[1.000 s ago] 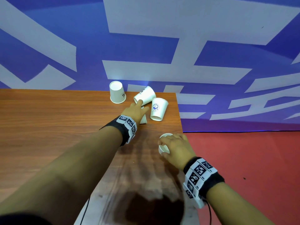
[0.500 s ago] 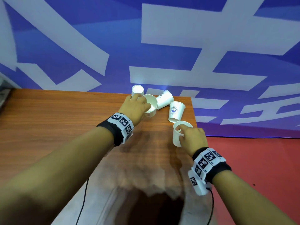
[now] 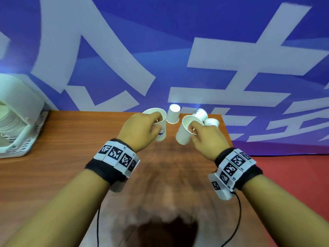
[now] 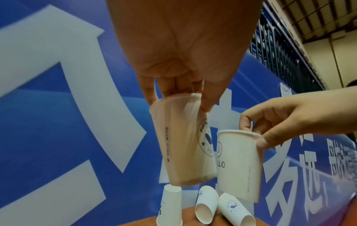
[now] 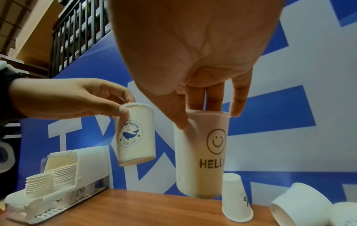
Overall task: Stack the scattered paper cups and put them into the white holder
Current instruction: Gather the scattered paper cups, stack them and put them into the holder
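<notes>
My left hand (image 3: 157, 120) pinches the rim of a white paper cup with a whale logo (image 3: 161, 134), held upright above the wooden table (image 3: 71, 157). My right hand (image 3: 193, 128) pinches the rim of a smiley "HELLO" cup (image 5: 203, 156), tilted slightly, just right of the whale cup (image 5: 135, 134). The two held cups hang side by side and are apart. Behind them on the table stand an upside-down cup (image 3: 173, 114) and two cups lying on their sides (image 3: 201, 113) (image 3: 211, 122). The white holder (image 3: 17, 111) sits at the far left.
The white holder (image 5: 58, 183) carries rows of stacked cups and rests against the blue and white banner wall (image 3: 106, 50). The table's right edge runs just right of the lying cups, with red floor (image 3: 293, 175) beyond it.
Both hands have lifted their cups off the table and brought them closer together. The head view has swung left, so the holder now shows.
</notes>
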Demonstrator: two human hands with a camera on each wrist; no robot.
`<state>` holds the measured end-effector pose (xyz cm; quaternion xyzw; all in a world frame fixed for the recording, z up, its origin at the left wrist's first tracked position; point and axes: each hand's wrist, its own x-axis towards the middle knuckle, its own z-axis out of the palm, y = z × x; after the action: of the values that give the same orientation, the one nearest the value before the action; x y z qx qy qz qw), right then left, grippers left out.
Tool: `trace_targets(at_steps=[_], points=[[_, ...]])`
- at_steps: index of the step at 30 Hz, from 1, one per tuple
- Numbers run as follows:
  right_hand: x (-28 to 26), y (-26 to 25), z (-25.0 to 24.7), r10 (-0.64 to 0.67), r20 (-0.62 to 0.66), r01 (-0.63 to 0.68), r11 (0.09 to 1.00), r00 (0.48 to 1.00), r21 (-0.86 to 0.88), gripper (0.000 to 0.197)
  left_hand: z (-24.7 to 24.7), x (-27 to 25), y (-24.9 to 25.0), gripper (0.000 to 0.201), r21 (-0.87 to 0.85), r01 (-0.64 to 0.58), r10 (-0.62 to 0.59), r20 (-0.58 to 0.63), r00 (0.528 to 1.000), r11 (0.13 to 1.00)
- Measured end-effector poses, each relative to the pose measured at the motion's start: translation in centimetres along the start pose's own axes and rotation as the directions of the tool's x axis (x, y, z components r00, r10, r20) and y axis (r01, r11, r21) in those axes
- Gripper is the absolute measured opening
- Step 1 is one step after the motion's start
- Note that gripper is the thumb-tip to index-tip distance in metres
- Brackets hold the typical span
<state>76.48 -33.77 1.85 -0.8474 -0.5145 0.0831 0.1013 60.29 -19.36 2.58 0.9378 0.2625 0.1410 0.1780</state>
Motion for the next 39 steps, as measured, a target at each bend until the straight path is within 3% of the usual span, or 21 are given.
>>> trace_targets(at_steps=[4,11,26,34,39], points=[[-0.4,-4.5,0.1,0.001,-0.013,-0.001,1.000,1.000,0.002,0.020,-2.3,-3.1,-2.1,0.015,0.002,-0.025,0.025,-0.028,0.999,1.000],[-0.6,-10.9,0.4,-0.049,-0.010,0.048,0.997,0.999,-0.059,0.022,-5.5,-6.7,-6.4,0.015,-0.014,0.054,-0.054,-0.041,0.998,0.998],[1.7,-16.2,2.9,-0.263,0.030,0.264,0.964,0.964,-0.024,0.015,-8.9,-10.7,-9.8,0.022,0.073,0.276,-0.269,-0.090,0.959,0.958],[2.2,-22.1,4.4,-0.379,0.074,0.385,0.918,0.923,-0.098,0.021,-11.3,-14.3,-15.4,0.021,0.046,0.367,-0.357,-0.148,0.922,0.929],[3.4,-27.4,5.9,-0.379,0.071,0.386,0.915,0.922,-0.117,0.025,-13.1,-16.0,-19.8,0.019,0.023,0.384,-0.377,-0.144,0.915,0.923]])
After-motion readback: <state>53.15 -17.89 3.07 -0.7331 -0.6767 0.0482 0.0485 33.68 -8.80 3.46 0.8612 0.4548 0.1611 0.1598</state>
